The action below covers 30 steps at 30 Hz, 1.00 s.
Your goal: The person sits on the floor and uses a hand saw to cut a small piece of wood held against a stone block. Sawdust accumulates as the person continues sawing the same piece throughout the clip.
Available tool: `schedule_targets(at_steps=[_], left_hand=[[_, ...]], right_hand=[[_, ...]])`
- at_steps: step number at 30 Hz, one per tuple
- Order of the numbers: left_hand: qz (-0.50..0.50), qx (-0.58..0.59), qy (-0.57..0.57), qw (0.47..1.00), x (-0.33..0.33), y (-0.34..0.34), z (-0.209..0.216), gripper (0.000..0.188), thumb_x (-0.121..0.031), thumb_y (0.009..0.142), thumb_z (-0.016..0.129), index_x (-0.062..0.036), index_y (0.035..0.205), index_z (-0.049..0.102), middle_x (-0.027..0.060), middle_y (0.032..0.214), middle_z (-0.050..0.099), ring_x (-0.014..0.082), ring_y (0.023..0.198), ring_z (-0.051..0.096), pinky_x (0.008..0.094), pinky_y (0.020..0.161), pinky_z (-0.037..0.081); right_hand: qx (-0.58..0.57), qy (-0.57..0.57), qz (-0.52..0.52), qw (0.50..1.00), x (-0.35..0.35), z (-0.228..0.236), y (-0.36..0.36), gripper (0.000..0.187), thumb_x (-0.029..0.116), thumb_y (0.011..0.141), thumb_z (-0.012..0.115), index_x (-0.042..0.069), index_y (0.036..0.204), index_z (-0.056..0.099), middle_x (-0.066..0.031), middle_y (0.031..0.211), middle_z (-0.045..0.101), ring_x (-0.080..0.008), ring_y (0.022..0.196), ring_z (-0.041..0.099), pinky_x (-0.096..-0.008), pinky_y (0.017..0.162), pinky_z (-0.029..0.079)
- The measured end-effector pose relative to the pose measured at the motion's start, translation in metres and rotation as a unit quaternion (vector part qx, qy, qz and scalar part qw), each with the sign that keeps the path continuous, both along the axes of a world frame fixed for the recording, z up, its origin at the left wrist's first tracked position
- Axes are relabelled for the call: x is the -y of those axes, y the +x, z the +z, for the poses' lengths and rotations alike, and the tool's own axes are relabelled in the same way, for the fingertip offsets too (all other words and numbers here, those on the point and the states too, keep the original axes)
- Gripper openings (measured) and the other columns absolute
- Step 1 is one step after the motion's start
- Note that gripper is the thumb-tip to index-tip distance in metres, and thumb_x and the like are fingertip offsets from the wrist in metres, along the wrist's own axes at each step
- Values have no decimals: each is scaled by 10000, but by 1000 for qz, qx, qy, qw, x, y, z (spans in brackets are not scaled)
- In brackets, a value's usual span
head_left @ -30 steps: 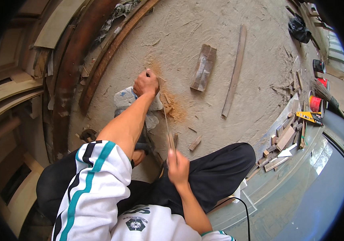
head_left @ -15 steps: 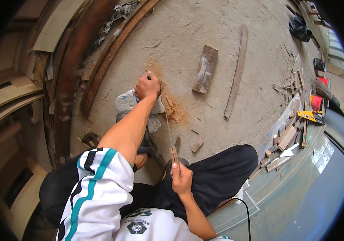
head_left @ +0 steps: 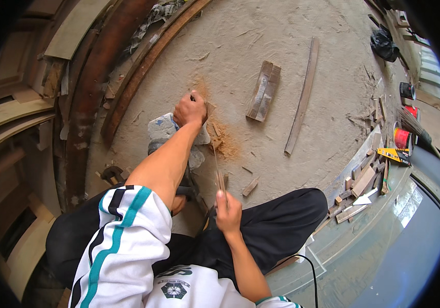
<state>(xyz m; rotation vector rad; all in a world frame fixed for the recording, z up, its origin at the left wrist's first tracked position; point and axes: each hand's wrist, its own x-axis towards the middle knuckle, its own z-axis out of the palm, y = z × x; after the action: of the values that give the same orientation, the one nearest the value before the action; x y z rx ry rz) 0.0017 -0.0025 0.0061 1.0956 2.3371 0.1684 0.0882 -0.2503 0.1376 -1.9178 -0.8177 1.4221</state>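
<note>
Dusty floor (head_left: 261, 46) bearing sawdust (head_left: 226, 145), wood scraps (head_left: 264, 91)

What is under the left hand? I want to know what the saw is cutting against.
Under the left hand lies a grey stone, with orange sawdust beside it. The workpiece itself is covered by the hand.

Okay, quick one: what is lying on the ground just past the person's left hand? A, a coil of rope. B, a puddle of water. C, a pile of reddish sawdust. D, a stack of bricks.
C: reddish-brown sawdust is scattered on the ground beside the left hand, which grips the far end of a thin wooden strip whose near end the right hand holds.
</note>
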Motion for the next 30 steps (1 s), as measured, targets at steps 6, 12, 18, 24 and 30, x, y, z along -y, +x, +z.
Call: schedule_targets(at_steps=[6, 12, 18, 24, 30], left_hand=[[-3, 2, -3, 1000, -1, -2, -1, 451, -471, 916, 457, -134, 1038, 731, 211, 1044, 700, 439, 1029, 636, 499, 911, 468], [-4, -7, -10, 1000, -1, -1, 0, 463, -472, 916, 449, -125, 1047, 726, 214, 1044, 699, 439, 1026, 637, 497, 905, 472], [-6, -10, -9, 1000, -1, -2, -2, 470, -472, 916, 445, -116, 1040, 725, 217, 1044, 698, 443, 1028, 635, 509, 903, 468], [-1, -3, -2, 1000, 0, -3, -2, 471, -473, 925, 440, -111, 1027, 725, 223, 1046, 696, 447, 1031, 630, 512, 912, 459], [-11, -1, -6, 1000, -2, -1, 0, 455, -465, 923, 450, -119, 1029, 726, 215, 1052, 696, 451, 1031, 627, 510, 915, 456]], right_hand=[[-94, -33, -47, 994, -22, -13, 4, 411, 350, 1017, 527, 18, 784, 593, -33, 645, 560, -103, 574, 489, -280, 534, 373], [-163, -101, -69, 979, -45, 14, 8, 416, 363, 1022, 527, 17, 818, 633, -13, 685, 574, -63, 581, 464, -226, 555, 359], [-139, -193, -81, 968, -55, -2, 14, 554, 486, 976, 553, 1, 715, 620, -8, 541, 515, -91, 501, 479, -271, 499, 381], [-85, -195, -66, 975, -39, 22, 4, 597, 496, 976, 539, -6, 661, 611, -31, 511, 512, -111, 471, 484, -300, 477, 384], [-6, -177, -35, 983, -10, 9, -5, 632, 506, 985, 505, -25, 662, 620, -129, 534, 552, -210, 531, 562, -369, 566, 444]])
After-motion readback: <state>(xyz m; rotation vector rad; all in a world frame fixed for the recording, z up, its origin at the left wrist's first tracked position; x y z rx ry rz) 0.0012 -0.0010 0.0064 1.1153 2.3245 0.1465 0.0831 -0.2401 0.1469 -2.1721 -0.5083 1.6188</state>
